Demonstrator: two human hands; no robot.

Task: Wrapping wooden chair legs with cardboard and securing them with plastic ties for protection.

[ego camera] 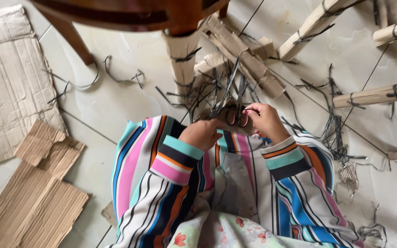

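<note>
Scissors and dark strapping at a wrapped chair leg

The scissors (238,112) have reddish-brown handle loops and slim dark blades pointing away from the person, up toward the chair leg (183,57); the loops lie just under the right hand (265,120). The blades reach into a tangle of thin black plastic straps (210,92) spread loose on the tiled floor. The leg stands upright, sheathed in tan corrugated cardboard bound by black bands.

We cannot see our left hand's (201,134) fingers, curled away under its back. Our scissors (238,110) show only handles and part of the blades among dark strips. The wooden chair (129,16) is cut off at the frame's top.
</note>
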